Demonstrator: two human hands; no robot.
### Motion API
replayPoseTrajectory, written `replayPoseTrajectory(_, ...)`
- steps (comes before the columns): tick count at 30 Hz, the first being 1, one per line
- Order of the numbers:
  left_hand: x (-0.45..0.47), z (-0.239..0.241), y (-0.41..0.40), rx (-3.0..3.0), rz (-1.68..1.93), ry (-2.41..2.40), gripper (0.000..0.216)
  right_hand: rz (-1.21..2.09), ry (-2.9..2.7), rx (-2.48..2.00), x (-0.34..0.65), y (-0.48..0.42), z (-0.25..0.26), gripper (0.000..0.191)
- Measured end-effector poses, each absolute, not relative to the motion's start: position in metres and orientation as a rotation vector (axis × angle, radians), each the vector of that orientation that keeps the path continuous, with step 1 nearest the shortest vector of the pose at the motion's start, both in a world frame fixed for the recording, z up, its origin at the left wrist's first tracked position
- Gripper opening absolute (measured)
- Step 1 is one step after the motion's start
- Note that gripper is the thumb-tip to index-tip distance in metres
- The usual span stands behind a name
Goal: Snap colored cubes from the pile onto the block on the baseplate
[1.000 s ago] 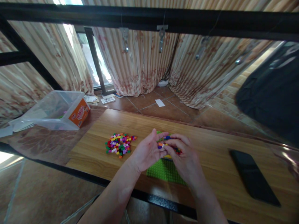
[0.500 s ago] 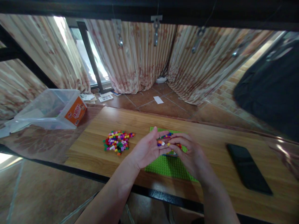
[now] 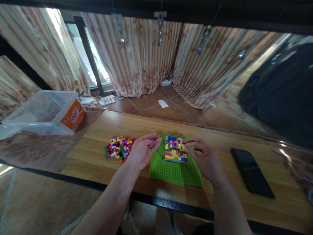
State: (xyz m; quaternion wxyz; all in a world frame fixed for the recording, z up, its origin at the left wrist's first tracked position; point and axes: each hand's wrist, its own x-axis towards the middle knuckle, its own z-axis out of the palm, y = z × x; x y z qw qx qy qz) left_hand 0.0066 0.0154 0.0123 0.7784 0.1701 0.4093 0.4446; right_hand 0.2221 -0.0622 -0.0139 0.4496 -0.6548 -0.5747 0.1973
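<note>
A many-coloured block of small building bricks (image 3: 175, 150) stands on a green studded baseplate (image 3: 176, 174). My right hand (image 3: 201, 155) is at the block's right edge, thumb and forefinger pinched on a small brick that the fingertips mostly cover. To the left of the block, my left hand (image 3: 145, 148) is held palm up, its fingers curled into a cup. The loose bricks seen on it a moment ago are hidden by the curled fingers now. Beside that hand a pile of loose bricks (image 3: 118, 148) lies on the wooden table, partly behind my left wrist.
A black phone (image 3: 251, 173) lies on the table's right side. At the far left is a clear plastic bin (image 3: 46, 127) with an orange label. The table (image 3: 97, 169) has a dark front edge. Striped curtains (image 3: 137, 58) hang behind it.
My left hand has drawn back to the left and curled its fingers. My right hand has moved from the left palm to the block's right edge, uncovering the block's top.
</note>
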Motion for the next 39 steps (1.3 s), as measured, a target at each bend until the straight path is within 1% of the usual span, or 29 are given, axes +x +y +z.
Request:
replayPoseTrajectory(7, 0.015, 0.015, 0.006, 0.450, 0.876, 0.872, 0.025, 0.537, -1.382, -1.636, 0.218, -0.057, -0.020, 0.017)
replayPoseTrajectory(12, 0.014, 0.013, 0.004, 0.456, 0.857, 0.876, 0.022, 0.612, -1.255, -1.625, 0.217, -0.053, -0.023, 0.020)
replayPoseTrajectory(21, 0.016, 0.011, 0.004, 0.478, 0.847, 0.871, 0.021, 0.811, -1.065, -1.593, 0.213, -0.052, -0.015, 0.044)
replayPoseTrajectory(28, 0.016, 0.007, 0.005, 0.481, 0.854, 0.862, 0.019, 0.781, -1.051, -1.609, 0.211, -0.050, -0.018, 0.046)
replayPoseTrajectory(34, 0.015, 0.006, 0.005, 0.504, 0.841, 0.863, 0.017, 0.668, -1.120, -1.676, 0.205, -0.047, -0.025, 0.052)
replayPoseTrajectory(39, 0.015, 0.005, 0.006, 0.517, 0.823, 0.866, 0.017, 0.668, -1.090, -1.678, 0.203, -0.047, -0.023, 0.052)
